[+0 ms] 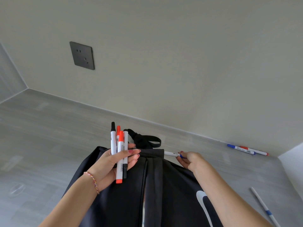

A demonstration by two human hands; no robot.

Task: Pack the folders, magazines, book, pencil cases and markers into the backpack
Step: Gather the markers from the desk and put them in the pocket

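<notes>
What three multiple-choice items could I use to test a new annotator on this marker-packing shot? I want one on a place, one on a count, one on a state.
1. Where do the two loose markers with blue and red caps lie?
A. On the backpack
B. On the counter along the wall, far right
C. Under the wall socket

2. How many markers does the left hand hold?
A. Two
B. Four
C. Six

3. What is the right hand doing?
A. Resting flat and empty
B. Pulling a zip
C. Pinching one blue-tipped marker

Answers:
1 B: the two loose markers lie on the grey counter against the wall, clear of the backpack.
2 B: the left hand holds a bunch of markers, two black-capped, two orange-capped.
3 C: the right hand grips a blue-tipped marker at the bag's top edge.
</notes>
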